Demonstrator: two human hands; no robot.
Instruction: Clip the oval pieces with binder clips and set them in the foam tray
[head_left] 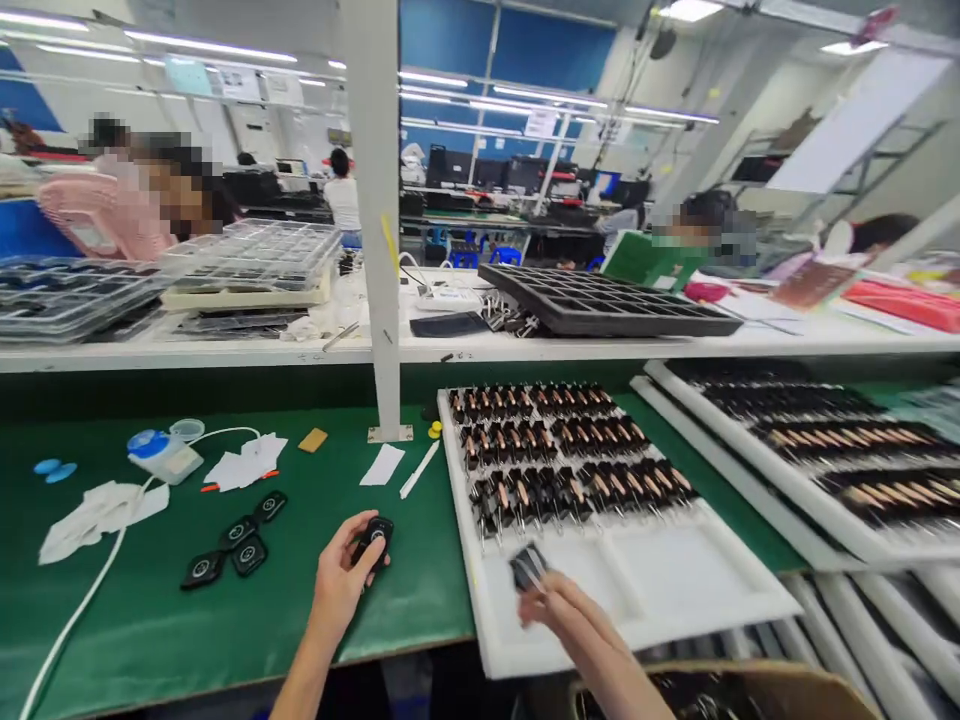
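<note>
My left hand (346,570) is closed on a black fob-like casing (377,536) with a round emblem, just above the green mat, its thumb lying across the face. Several matching black casings (241,537) lie in a loose group to its left. My right hand (555,606) pinches a small dark block (529,567), smeared by motion, so its kind is unclear. It hovers over the bare front compartments of a white tray (660,570). Rows of black clips (525,495) with silver handles and copper-coloured strips fill the rear of that tray.
A second loaded white tray (832,520) sits at right, beside metal rollers (862,620). A white post (386,380) stands behind the mat. At left are a blue-capped bottle (169,460), wipes (97,515) and a white cable (82,610). A shelf above carries a black tray (607,305).
</note>
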